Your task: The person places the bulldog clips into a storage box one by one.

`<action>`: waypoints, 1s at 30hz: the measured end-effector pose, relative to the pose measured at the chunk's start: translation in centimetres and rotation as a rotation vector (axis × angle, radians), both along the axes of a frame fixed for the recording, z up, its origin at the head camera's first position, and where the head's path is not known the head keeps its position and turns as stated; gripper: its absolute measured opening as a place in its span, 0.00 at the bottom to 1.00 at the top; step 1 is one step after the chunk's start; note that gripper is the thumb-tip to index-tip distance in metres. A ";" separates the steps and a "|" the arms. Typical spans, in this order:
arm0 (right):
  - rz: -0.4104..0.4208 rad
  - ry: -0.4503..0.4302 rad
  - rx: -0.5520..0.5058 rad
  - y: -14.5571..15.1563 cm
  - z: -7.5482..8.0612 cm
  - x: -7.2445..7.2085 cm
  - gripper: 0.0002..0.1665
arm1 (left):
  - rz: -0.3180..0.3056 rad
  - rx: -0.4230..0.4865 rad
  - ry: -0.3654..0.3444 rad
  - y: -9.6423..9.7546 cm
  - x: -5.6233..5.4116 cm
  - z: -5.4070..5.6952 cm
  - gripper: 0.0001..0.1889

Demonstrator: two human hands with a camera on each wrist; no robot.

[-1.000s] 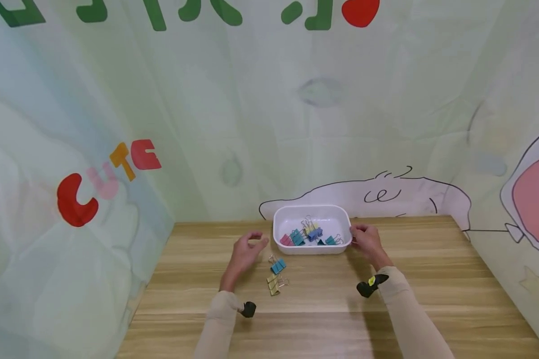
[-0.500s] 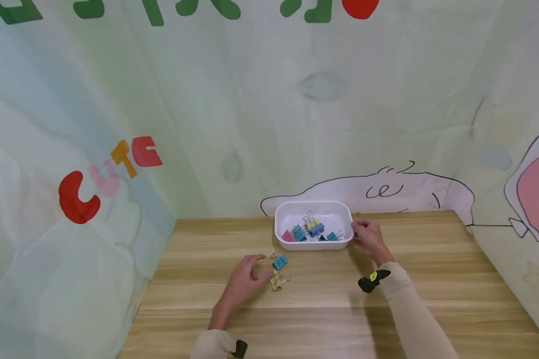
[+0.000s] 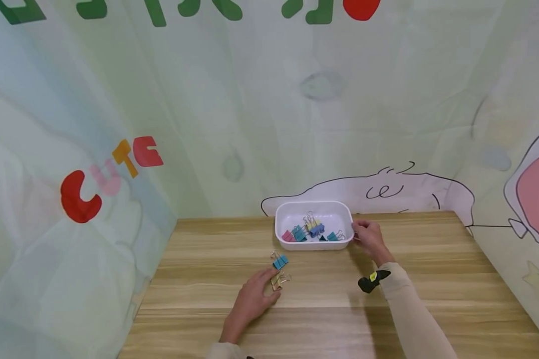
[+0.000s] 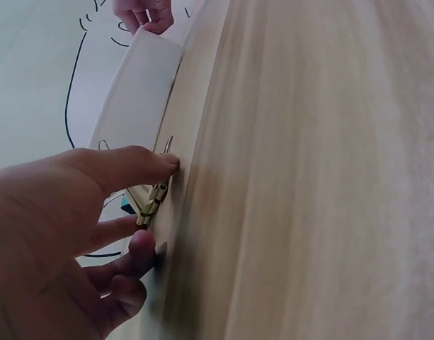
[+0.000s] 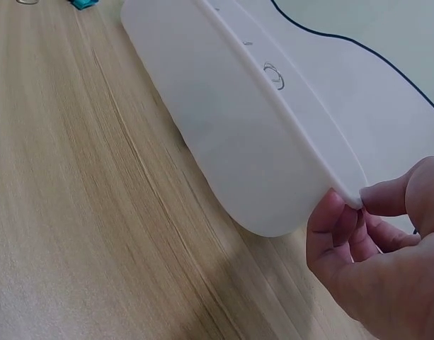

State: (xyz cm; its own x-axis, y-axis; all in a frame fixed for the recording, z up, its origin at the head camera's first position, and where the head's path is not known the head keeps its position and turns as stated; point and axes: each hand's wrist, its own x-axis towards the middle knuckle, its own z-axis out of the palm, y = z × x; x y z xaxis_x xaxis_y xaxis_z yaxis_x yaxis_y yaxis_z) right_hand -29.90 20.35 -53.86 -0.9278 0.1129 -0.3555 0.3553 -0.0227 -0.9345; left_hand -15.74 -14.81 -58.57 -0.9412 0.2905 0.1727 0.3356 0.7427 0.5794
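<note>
My left hand (image 3: 255,295) is low over the table, thumb and index finger at opposite ends of a yellow binder clip (image 3: 276,282). The left wrist view shows the same clip (image 4: 154,200) standing between thumb and index fingertip, partly covered by the thumb. Just beyond it lies a blue binder clip (image 3: 280,261). With thumb and fingers, my right hand (image 3: 369,239) pinches the right end of a white plastic tray (image 3: 314,246) by its rim. Inside the tray are several binder clips (image 3: 315,229) in pink, teal, yellow and blue.
The wooden table (image 3: 323,309) ends at the back against a printed cloth backdrop (image 3: 260,124), with the tray close to that edge. Another cloth side (image 3: 94,269) rises along the left of the table.
My left hand has come down from beside the tray toward me, then right to the yellow clip, its fingers closing in around it. The right hand keeps holding the tray rim.
</note>
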 end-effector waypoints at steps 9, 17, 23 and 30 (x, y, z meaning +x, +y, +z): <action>0.000 0.017 0.001 0.1 -0.1 0.0 0.22 | 0.008 -0.015 0.035 0.5 0.1 0.0 0.26; 0.003 0.015 0.009 0.1 -0.4 0.3 0.22 | 0.002 -0.030 0.071 0.7 -0.1 0.5 0.23; -0.005 0.026 0.004 -0.1 -0.3 0.4 0.21 | 0.007 -0.073 0.061 0.8 -1.1 2.3 0.22; 0.001 0.012 0.006 -0.1 -0.2 0.2 0.22 | -0.005 -0.005 0.048 0.9 -3.3 5.4 0.22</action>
State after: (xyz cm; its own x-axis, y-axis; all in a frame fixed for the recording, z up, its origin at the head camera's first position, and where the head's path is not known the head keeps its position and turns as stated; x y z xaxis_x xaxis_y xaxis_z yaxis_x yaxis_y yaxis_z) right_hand -29.67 20.25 -54.06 -0.9322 0.1142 -0.3435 0.3439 -0.0169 -0.9389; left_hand -19.05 -13.94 -53.20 -0.9303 0.2966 0.2159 0.3668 0.7437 0.5589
